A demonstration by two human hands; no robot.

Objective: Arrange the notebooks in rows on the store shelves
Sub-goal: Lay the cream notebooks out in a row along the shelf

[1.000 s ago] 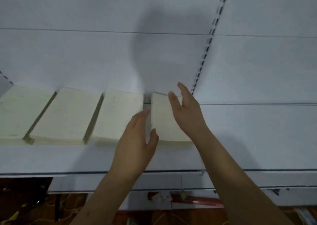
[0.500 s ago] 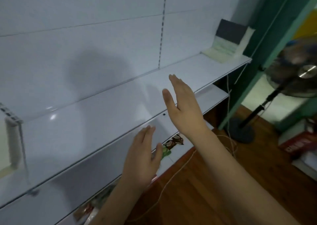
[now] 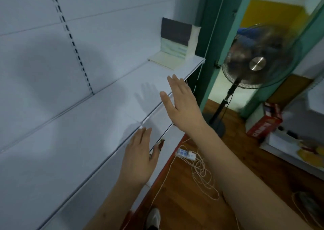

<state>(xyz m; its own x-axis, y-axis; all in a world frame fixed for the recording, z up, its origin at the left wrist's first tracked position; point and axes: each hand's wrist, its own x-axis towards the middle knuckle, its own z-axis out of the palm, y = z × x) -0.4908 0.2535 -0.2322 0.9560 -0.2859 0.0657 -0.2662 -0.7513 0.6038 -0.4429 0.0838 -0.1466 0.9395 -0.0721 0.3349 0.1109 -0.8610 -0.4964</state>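
Both hands have left the row of notebooks seen a second ago, and the view has swung right along the shelving to its far end, a little further than half a second ago.

Largest in view is the white shelf (image 3: 73, 133), a long bare board running up and to the right, with a slotted upright on the back panel behind it. At its far right end stands a stack of notebooks (image 3: 175, 42): several lean upright against the back panel with a dark cover facing out, and one lies flat in front of them with a pale cover. That stack is well apart from both hands.

Beyond the shelf end, a standing fan (image 3: 257, 59) rises from the wooden floor (image 3: 184, 203) beside a green door frame. A tangle of white cable (image 3: 201, 173) with a power strip lies on the floor just below the shelving. A red box (image 3: 264, 126) sits on a low surface at the right.

The right hand (image 3: 182, 107) is raised over the shelf's front edge, forearm reaching in from the lower right, fingers straight and together, thumb apart, holding nothing. The left hand (image 3: 140, 159) is lower, over the front lip of the shelf, back toward the camera, fingers loosely extended and empty; whether it touches the shelf I cannot tell.
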